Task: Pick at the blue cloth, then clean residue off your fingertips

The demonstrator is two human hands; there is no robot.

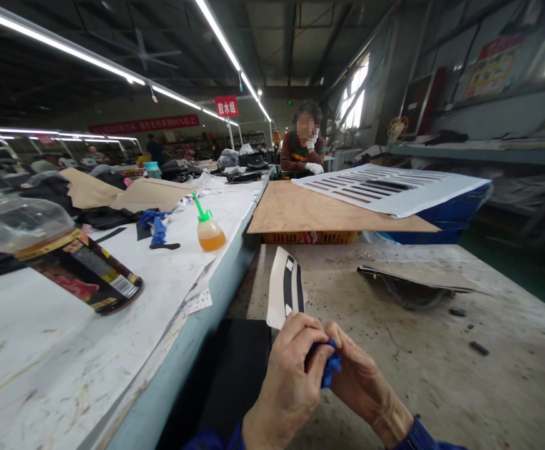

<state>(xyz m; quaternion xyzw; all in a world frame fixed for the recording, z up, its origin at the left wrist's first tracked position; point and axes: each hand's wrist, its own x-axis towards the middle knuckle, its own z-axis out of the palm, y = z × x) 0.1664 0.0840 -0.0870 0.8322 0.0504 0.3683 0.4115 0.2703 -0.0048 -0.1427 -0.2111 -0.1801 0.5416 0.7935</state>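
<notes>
In front of me my left hand is closed, its thumb and fingers pinching a small dark piece that is mostly hidden. My right hand meets it, with thumb and fingers closed on a crumpled blue cloth against that piece. Just beyond my left knuckles is a cream card bearing a curved black strip with white patches; whether the left hand touches it I cannot tell.
On the white-covered table at left are a cut plastic bottle, a squeeze bottle with amber liquid and another blue cloth. A dark curved piece lies on the worktop. Beyond are a wooden board and a seated person.
</notes>
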